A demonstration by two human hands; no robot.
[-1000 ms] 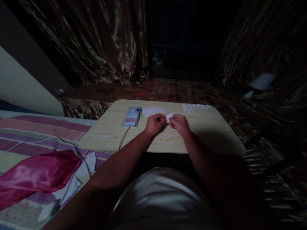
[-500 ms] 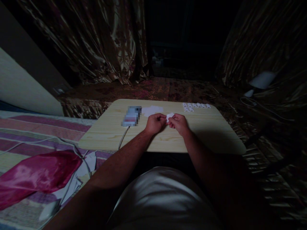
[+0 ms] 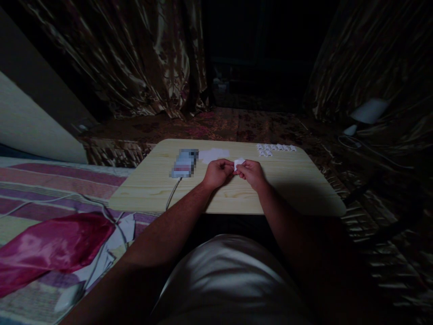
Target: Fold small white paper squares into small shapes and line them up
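Note:
A small piece of white paper [image 3: 239, 163] is pinched between my two hands, just above the middle of a light wooden table [image 3: 142, 189]. My left hand [image 3: 218, 174] has its fingers closed at the paper's left edge. From the other side, my right hand [image 3: 252, 173] grips the paper with thumb and fingers; the folds themselves are too small to make out. Beyond my left hand lie loose white paper pieces [image 3: 214, 155]. Small folded white paper shapes [image 3: 277, 147] stand in two rows near the table's far right corner.
A blurred-out phone-like device [image 3: 184, 163] with a cable [image 3: 172, 192] lies on the table's left side. To the left, a striped bed [image 3: 67, 180] carries a shiny pink cloth [image 3: 61, 246] and white papers [image 3: 123, 232]. A white lamp [image 3: 368, 111] stands at the right.
The view has shifted very slightly. Both hands stay in place around the paper, with only a slight change in how the paper shows between the fingers.

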